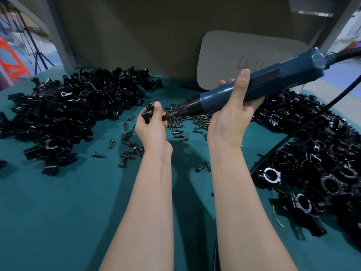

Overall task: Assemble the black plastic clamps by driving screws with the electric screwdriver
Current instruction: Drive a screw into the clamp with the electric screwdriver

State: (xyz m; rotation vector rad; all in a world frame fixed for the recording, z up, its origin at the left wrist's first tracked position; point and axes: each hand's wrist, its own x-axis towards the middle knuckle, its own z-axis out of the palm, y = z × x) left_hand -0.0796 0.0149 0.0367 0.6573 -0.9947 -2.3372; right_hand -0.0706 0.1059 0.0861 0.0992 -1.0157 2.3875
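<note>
Left hand (151, 126) pinching clamp (149, 112); right hand (232, 112) gripping electric screwdriver (254, 89), bit meeting screw (166, 116). Tilted bit is risking cam-out.

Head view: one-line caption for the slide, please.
Left hand holds a black clamp while the right hand aims the blue screwdriver at it, above loose screws on a green table.
</note>
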